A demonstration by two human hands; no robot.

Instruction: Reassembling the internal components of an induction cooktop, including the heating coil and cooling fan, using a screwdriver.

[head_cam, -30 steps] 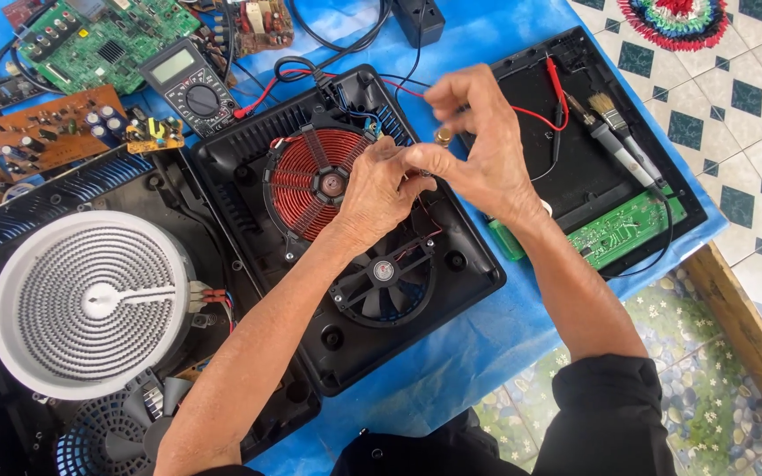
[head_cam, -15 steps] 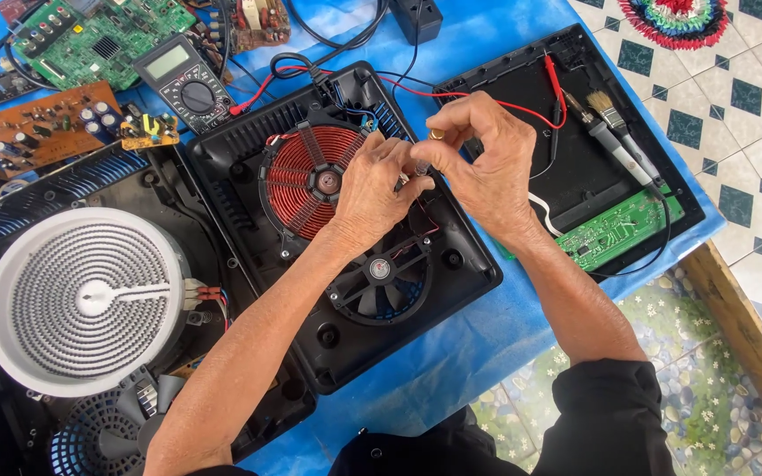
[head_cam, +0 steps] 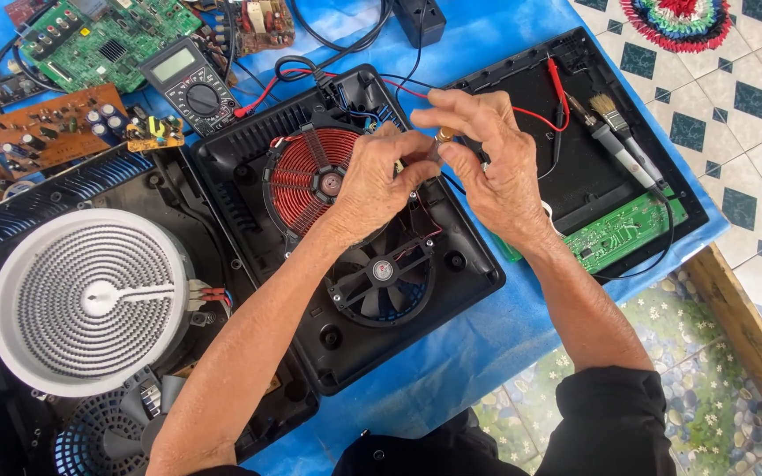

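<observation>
Over the last second both hands have drifted slightly toward three o'clock across the opened black plastic cooker housing, and they now meet just past the three o'clock edge of the red-copper spiral induction coil instead of over its centre. The left hand is clenched, its fingertips pinching something small and dark whose nature is too hidden to tell. The right hand has closed in from three o'clock; its thumb and forefinger grasp a small brass-coloured cylindrical part, held in the air above the housing and touching the left fingertips.

In my judgement the fine work has moved off the coil to the wiring at its edge, and the two grips are joining or testing a connection there.

At six o'clock from the hands sits the black round cooling fan, uncovered. The grey-black digital multimeter lies at ten o'clock on the blue tabletop. At three o'clock a bristle paintbrush rests on the black flat cooker lid.
</observation>
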